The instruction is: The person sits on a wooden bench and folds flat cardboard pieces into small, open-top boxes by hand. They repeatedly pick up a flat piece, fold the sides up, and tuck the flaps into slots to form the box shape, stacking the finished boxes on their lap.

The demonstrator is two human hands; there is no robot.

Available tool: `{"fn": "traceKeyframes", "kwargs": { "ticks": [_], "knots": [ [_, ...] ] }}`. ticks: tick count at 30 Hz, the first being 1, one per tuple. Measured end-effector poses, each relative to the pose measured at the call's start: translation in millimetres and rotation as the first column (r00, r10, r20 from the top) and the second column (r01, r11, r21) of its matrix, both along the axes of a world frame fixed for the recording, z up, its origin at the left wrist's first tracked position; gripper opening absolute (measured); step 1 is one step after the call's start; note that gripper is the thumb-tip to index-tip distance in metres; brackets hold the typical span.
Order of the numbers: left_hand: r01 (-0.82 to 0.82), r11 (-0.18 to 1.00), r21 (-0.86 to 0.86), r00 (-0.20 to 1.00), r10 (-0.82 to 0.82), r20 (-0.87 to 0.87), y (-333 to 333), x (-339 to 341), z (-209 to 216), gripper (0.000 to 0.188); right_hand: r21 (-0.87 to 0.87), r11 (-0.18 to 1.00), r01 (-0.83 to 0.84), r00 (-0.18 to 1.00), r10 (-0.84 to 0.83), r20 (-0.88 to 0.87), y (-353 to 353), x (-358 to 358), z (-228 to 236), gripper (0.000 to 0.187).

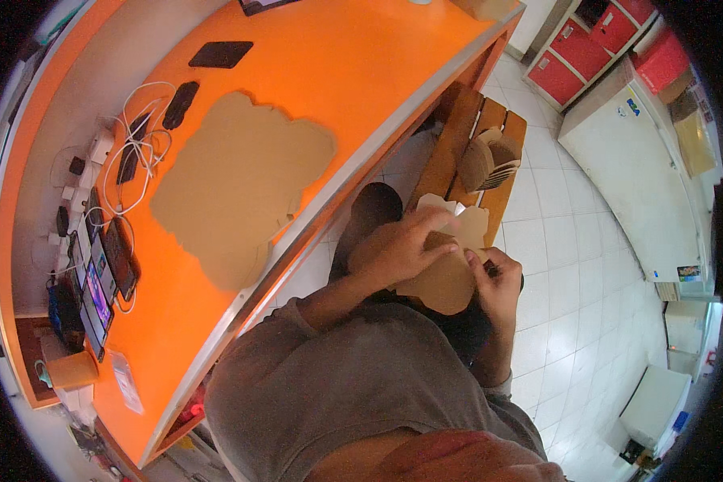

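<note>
A brown cardboard box blank (442,281), partly folded with its flaps standing up, rests over my lap. My left hand (414,245) grips it at the left, thumb along a flap and the fingers slightly blurred. With thumb and fingers closed, my right hand (496,277) pinches the blank's right edge. On the orange table to my left lies a stack of flat brown cardboard blanks (237,181) with scalloped outlines. Several folded brown boxes (490,161), nested together, sit on the wooden bench (438,165) beyond my hands.
Along the table's (361,72) left side are phones (96,293), tangled white cables (140,149) and a power strip (100,149). A dark phone (221,54) lies farther back. Past the tiled floor (566,281) stand a white freezer (627,161) and red lockers (558,78).
</note>
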State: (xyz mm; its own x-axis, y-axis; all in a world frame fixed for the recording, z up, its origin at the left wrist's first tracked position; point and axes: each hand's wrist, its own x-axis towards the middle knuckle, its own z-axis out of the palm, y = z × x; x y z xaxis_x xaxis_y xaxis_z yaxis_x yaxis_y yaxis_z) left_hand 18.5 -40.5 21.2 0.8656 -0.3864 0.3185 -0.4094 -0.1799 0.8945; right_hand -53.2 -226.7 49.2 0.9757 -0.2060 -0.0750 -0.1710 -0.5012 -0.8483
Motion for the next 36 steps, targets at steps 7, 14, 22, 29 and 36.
{"fn": "traceKeyframes", "kwargs": {
  "ticks": [7, 14, 22, 29, 36],
  "knots": [
    [0.423, 0.896, 0.134, 0.789, -0.437, 0.432, 31, -25, -41, 0.054, 0.623, 0.752, 0.218, 0.975, -0.190, -0.113, -44, -3, -65, 0.022],
    [0.219, 0.889, 0.401, 0.768, -0.411, 0.491, 1, -8, -79, 0.061, 0.918, 0.353, 0.182, 0.977, 0.042, -0.210, -25, -12, -49, 0.014],
    [0.126, 0.826, -0.549, 0.612, -0.501, -0.612, -23, -61, -88, 0.044, 0.231, 0.946, 0.226, 0.687, -0.323, 0.650, 11, 3, -49, 0.024],
    [-0.114, 0.824, -0.555, 0.458, -0.452, -0.765, 0, -32, -32, 0.044, -0.299, 0.954, -0.029, 0.754, 0.217, 0.620, 0, 2, -17, 0.019],
    [-0.234, 0.747, -0.622, 0.418, -0.500, -0.758, -1, -36, -34, 0.046, -0.432, 0.899, -0.072, 0.740, 0.339, 0.581, -2, 6, -16, 0.026]
  ]
}}
